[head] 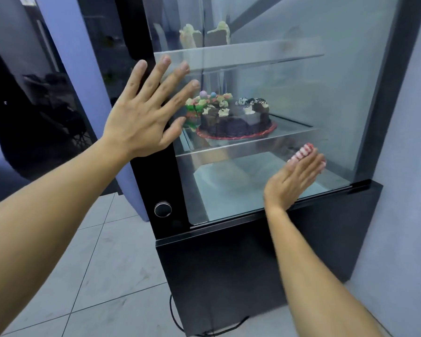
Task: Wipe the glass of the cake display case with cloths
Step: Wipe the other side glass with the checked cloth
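Two cakes [229, 115] inside display case [387, 93]

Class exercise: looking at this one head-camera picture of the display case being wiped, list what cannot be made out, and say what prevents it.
- Cloth: head view, mostly hidden under the right hand; only a red-and-white striped edge shows.
- Top-shelf cakes: blurred by reflections on the glass.
- Left side of the decorated cake: covered by the left hand.
- Case top: cut off by the frame's upper edge.
- Power cable: runs behind the case base.
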### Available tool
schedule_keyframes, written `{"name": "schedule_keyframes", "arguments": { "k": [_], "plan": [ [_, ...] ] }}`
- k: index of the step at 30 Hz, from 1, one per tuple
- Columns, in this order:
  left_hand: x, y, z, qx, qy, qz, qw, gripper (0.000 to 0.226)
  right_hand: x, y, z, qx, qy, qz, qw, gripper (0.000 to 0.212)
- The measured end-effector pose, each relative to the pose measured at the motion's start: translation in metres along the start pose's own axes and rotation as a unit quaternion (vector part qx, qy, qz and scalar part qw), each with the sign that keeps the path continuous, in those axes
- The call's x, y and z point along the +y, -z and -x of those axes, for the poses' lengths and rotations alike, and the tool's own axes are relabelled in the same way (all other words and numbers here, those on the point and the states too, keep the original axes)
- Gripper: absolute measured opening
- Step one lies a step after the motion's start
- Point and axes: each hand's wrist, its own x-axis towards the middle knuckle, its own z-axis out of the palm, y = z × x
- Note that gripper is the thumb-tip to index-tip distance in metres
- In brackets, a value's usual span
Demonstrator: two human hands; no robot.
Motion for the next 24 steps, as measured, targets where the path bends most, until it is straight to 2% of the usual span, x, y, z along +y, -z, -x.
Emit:
{"name": "schedule_keyframes", "arguments": {
  "k": [1,2,3,4,5,6,7,8,9,10,12,13,15,16,17,18,19,20,21,22,23,24],
  "plan": [
    [0.001,0.0,-0.001,0.001,0.003,-0.001,1.0,0.065,-0.015,-0.005,0.019,0.007,0.003,0.017,1.0,0.071],
    [0.0,-0.001,0.0,0.001,0.007,-0.002,1.0,0.065,-0.031,-0.011,0.049,0.001,0.057,0.03,0.998,0.065],
    [0.0,-0.002,0.001,0.001,0.008,-0.001,1.0,0.066,-0.048,-0.015,0.086,-0.038,0.155,0.034,0.987,0.06],
    [0.0,-0.002,0.001,0.003,0.008,-0.001,1.0,0.066,-0.061,-0.018,0.124,-0.108,0.279,0.035,0.953,0.058],
    [0.0,-0.002,0.001,0.004,0.009,-0.001,1.0,0.066,-0.07,-0.019,0.154,-0.175,0.406,0.048,0.895,0.059],
    [0.001,-0.002,0.001,0.006,0.008,-0.002,1.0,0.066,-0.074,-0.017,0.168,-0.222,0.51,0.051,0.83,0.058],
    [0.001,-0.003,0.002,0.009,0.003,-0.003,1.0,0.066,-0.073,-0.019,0.163,-0.237,0.571,0.039,0.785,0.057],
    [0.0,-0.003,0.001,0.014,-0.005,-0.006,1.0,0.066,-0.066,-0.019,0.141,-0.221,0.599,0.028,0.769,0.06],
    [0.0,-0.004,0.002,0.017,-0.012,-0.009,1.0,0.066,-0.057,-0.018,0.111,-0.194,0.599,0.034,0.776,0.066],
    [-0.001,-0.004,0.003,0.018,-0.02,-0.012,1.0,0.066,-0.045,-0.015,0.076,-0.164,0.574,0.046,0.801,0.071],
    [-0.001,-0.006,0.004,0.016,-0.042,-0.019,0.999,0.067,-0.01,-0.001,-0.002,-0.111,0.454,0.086,0.88,0.065],
    [0.0,-0.006,0.004,0.015,-0.053,-0.023,0.998,0.067,0.01,0.008,-0.04,-0.091,0.362,0.101,0.922,0.061],
    [0.001,-0.007,0.003,0.013,-0.068,-0.029,0.997,0.068,0.037,0.027,-0.093,-0.057,0.107,0.063,0.991,0.058],
    [0.001,-0.007,0.002,0.016,-0.07,-0.032,0.997,0.068,0.041,0.029,-0.1,-0.034,0.005,0.04,0.999,0.058],
    [0.002,-0.007,0.001,0.019,-0.07,-0.034,0.997,0.068,0.034,0.028,-0.092,-0.02,-0.055,0.03,0.998,0.061],
    [0.002,-0.007,0.001,0.02,-0.068,-0.036,0.997,0.068,0.024,0.022,-0.07,0.001,-0.063,0.032,0.997,0.063],
    [0.002,-0.008,0.001,0.02,-0.066,-0.038,0.997,0.068,0.009,0.013,-0.038,0.017,-0.022,0.055,0.998,0.063],
    [0.003,-0.008,0.002,0.02,-0.065,-0.038,0.997,0.068,-0.008,0.006,0.001,-0.003,0.062,0.081,0.995,0.06],
    [0.003,-0.008,0.002,0.019,-0.064,-0.036,0.997,0.068,-0.029,0.001,0.045,-0.065,0.168,0.101,0.978,0.059],
    [0.004,-0.008,0.002,0.02,-0.06,-0.037,0.997,0.068,-0.046,-0.001,0.088,-0.149,0.292,0.093,0.94,0.062],
    [0.004,-0.008,0.003,0.019,-0.056,-0.039,0.997,0.068,-0.055,0.001,0.121,-0.221,0.416,0.089,0.877,0.065],
    [0.004,-0.008,0.002,0.017,-0.059,-0.039,0.997,0.068,-0.061,0.002,0.134,-0.251,0.514,0.059,0.818,0.064]
  ]
}}
